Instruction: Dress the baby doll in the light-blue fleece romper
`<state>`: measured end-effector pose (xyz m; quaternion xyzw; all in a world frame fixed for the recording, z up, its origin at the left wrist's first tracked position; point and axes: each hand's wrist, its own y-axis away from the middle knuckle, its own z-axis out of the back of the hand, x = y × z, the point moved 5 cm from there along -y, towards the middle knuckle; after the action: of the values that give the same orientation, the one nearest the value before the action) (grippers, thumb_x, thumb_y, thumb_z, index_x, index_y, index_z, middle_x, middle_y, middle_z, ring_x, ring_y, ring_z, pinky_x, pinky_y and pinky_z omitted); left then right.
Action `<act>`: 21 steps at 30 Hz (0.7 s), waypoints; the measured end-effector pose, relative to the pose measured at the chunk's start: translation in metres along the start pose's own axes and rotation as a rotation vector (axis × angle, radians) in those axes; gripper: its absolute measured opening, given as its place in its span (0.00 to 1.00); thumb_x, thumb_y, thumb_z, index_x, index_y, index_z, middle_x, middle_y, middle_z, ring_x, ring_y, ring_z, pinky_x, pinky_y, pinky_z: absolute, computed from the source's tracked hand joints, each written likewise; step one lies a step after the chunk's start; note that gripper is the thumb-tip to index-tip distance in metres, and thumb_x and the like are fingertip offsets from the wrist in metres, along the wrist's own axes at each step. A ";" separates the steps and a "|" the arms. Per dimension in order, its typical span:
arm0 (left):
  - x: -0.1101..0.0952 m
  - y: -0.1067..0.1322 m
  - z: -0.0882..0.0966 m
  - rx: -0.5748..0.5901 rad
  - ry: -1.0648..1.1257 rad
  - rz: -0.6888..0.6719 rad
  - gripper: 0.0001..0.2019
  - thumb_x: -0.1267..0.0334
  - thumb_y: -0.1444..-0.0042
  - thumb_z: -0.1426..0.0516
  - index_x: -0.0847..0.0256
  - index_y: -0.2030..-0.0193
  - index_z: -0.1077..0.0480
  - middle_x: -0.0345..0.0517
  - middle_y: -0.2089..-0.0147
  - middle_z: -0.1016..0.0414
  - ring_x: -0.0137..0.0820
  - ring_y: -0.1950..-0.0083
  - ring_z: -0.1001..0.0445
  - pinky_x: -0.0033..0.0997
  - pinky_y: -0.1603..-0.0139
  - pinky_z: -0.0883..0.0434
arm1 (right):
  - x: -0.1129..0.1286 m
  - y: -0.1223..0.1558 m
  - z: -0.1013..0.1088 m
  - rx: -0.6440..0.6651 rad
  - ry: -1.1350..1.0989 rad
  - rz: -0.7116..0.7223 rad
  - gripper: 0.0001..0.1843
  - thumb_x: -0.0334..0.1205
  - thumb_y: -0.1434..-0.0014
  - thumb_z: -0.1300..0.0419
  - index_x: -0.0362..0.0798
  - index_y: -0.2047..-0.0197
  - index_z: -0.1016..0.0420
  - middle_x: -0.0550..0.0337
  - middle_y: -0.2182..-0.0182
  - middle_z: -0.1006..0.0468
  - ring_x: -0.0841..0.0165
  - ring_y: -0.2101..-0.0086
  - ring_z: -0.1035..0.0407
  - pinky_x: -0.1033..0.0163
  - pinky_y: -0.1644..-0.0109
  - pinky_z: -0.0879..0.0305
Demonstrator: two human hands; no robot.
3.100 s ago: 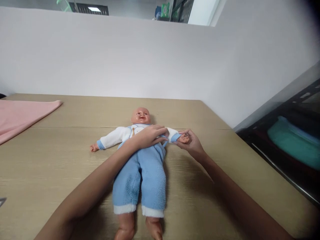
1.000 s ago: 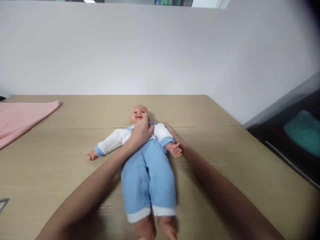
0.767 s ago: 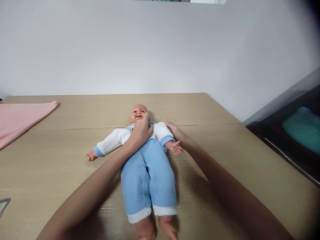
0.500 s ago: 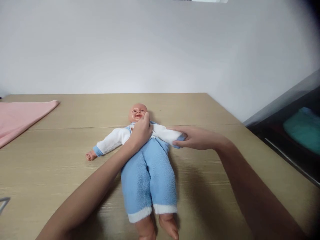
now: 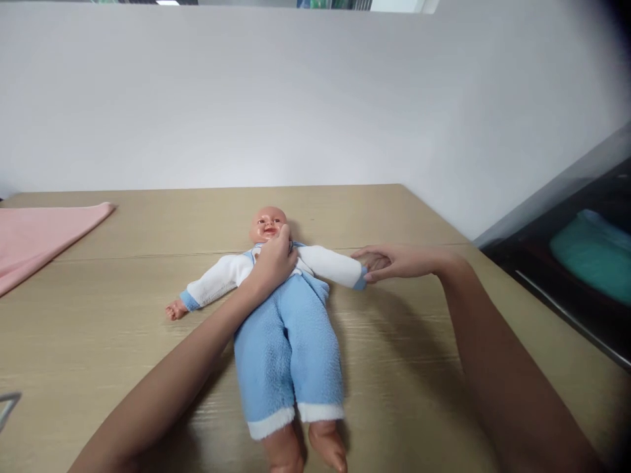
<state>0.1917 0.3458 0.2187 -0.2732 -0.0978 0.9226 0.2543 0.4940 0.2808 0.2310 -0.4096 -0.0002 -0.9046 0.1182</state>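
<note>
Tabletop [image 5: 108,345]: doll's sleeve [image 5: 331,264] now straighter

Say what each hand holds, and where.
A bald plastic doll dressed in blue and white: the right hand holds one blue fabric cuff; the left hand lies on its upper chest, gripping or pressing is unclear.

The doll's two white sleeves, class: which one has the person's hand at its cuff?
The sleeve at picture right: the person's right hand touches its blue cuff. The other sleeve, at picture left, has its cuff untouched.
</note>
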 end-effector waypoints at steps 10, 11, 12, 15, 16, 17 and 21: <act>-0.002 0.000 0.002 -0.013 0.064 -0.009 0.09 0.71 0.32 0.43 0.54 0.50 0.36 0.46 0.62 0.20 0.45 0.59 0.20 0.37 0.63 0.39 | 0.036 -0.038 -0.047 0.171 0.016 -0.015 0.29 0.59 0.28 0.33 0.55 0.31 0.17 0.49 0.30 0.17 0.44 0.31 0.24 0.38 0.22 0.30; -0.003 0.000 0.002 -0.027 0.076 -0.019 0.09 0.70 0.31 0.42 0.54 0.50 0.36 0.46 0.62 0.20 0.45 0.58 0.19 0.37 0.63 0.38 | 0.042 -0.046 -0.055 0.162 0.011 0.001 0.26 0.57 0.28 0.34 0.54 0.33 0.16 0.49 0.30 0.17 0.45 0.31 0.24 0.38 0.22 0.31; -0.003 0.001 0.002 -0.044 0.091 -0.033 0.09 0.70 0.31 0.42 0.54 0.51 0.37 0.46 0.62 0.20 0.45 0.58 0.19 0.37 0.62 0.38 | 0.047 -0.056 -0.064 0.150 0.001 0.011 0.23 0.54 0.28 0.34 0.55 0.36 0.16 0.50 0.32 0.16 0.45 0.32 0.24 0.38 0.21 0.33; -0.003 0.001 0.002 -0.085 0.138 -0.065 0.08 0.68 0.30 0.41 0.53 0.53 0.38 0.45 0.62 0.20 0.44 0.58 0.19 0.36 0.61 0.37 | 0.053 -0.091 -0.088 0.141 -0.079 -0.072 0.08 0.46 0.33 0.30 0.53 0.54 0.14 0.51 0.44 0.10 0.45 0.38 0.21 0.40 0.25 0.31; -0.003 0.001 0.002 -0.094 0.150 -0.072 0.08 0.67 0.30 0.41 0.52 0.53 0.38 0.45 0.63 0.20 0.44 0.58 0.19 0.36 0.62 0.37 | 0.052 -0.102 -0.093 0.156 -0.104 -0.103 0.05 0.43 0.36 0.30 0.53 0.59 0.15 0.51 0.50 0.09 0.46 0.43 0.19 0.41 0.29 0.27; -0.003 0.000 0.002 -0.103 0.158 -0.079 0.08 0.67 0.30 0.41 0.52 0.53 0.38 0.45 0.63 0.20 0.44 0.58 0.19 0.36 0.62 0.38 | 0.051 -0.112 -0.097 0.179 -0.134 -0.134 0.03 0.41 0.38 0.30 0.53 0.63 0.17 0.52 0.56 0.09 0.48 0.48 0.18 0.44 0.34 0.23; -0.003 -0.002 0.004 -0.137 0.174 -0.095 0.08 0.68 0.29 0.42 0.52 0.54 0.38 0.45 0.63 0.20 0.44 0.58 0.19 0.37 0.61 0.37 | 0.036 -0.134 -0.099 0.236 -0.298 -0.237 0.05 0.41 0.44 0.31 0.51 0.64 0.17 0.55 0.69 0.12 0.53 0.64 0.17 0.50 0.56 0.17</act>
<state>0.1925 0.3459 0.2243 -0.3640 -0.1509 0.8735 0.2858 0.3689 0.3939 0.2045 -0.5193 -0.1715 -0.8353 0.0569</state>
